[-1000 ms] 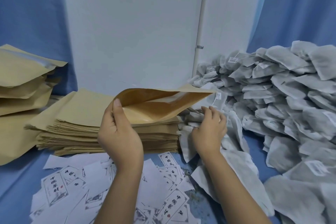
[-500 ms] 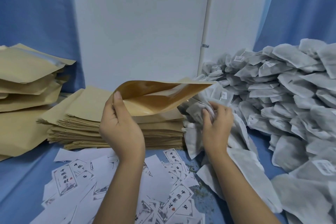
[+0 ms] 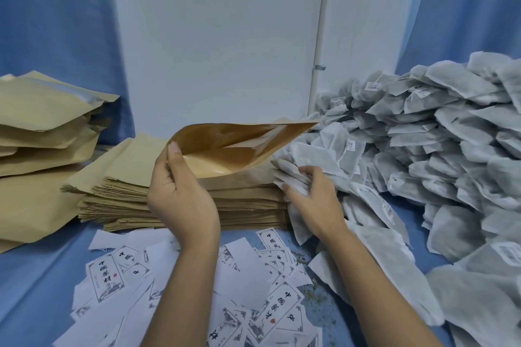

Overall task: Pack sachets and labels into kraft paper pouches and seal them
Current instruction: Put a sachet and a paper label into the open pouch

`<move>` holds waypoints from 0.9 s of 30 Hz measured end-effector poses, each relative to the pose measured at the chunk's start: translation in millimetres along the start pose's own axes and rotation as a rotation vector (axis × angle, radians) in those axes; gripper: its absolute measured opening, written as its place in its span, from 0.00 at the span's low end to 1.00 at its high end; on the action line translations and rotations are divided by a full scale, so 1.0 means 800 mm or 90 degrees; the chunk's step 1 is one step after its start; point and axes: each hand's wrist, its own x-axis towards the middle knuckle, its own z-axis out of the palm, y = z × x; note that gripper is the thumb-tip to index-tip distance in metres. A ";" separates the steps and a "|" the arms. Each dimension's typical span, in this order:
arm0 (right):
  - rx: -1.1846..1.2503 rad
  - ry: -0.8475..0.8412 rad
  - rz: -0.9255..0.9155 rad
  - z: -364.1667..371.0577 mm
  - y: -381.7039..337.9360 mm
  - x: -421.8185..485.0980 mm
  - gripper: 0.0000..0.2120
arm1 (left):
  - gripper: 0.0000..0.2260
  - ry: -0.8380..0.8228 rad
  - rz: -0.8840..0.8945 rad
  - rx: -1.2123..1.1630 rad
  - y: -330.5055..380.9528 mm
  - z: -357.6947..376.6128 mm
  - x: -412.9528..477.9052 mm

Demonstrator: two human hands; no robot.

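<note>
My left hand (image 3: 180, 200) pinches the near corner of an open kraft paper pouch (image 3: 225, 146), holding its mouth spread wide above the stack. My right hand (image 3: 313, 194) grips a bundle of grey-white sachets (image 3: 290, 175) just below the pouch's right end. A large heap of sachets (image 3: 437, 149) fills the right side. Printed white labels (image 3: 197, 290) lie scattered on the blue cloth in front of me.
A stack of flat empty pouches (image 3: 118, 194) lies under the held pouch. Filled pouches (image 3: 42, 132) are piled at the far left. A white wall panel (image 3: 220, 36) and blue curtains (image 3: 53, 14) stand behind.
My right hand has gathered sachets from the heap's edge and lifted them leftward toward the pouch mouth. My left hand keeps the pouch open, nearly still.
</note>
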 end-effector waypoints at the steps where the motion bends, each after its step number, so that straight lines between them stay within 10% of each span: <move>1: 0.020 -0.013 0.003 -0.001 0.001 0.000 0.29 | 0.19 0.001 -0.003 0.000 -0.001 0.000 0.000; 14: 0.012 0.068 -0.079 -0.001 0.001 0.006 0.14 | 0.17 0.004 0.009 -0.009 0.005 -0.002 0.006; 20: 0.152 0.210 -0.200 -0.016 -0.040 -0.011 0.16 | 0.15 0.020 0.050 0.005 0.008 -0.005 0.007; 27: 0.505 0.059 -0.129 -0.039 -0.087 -0.006 0.11 | 0.16 -0.076 0.154 0.057 -0.004 -0.006 -0.001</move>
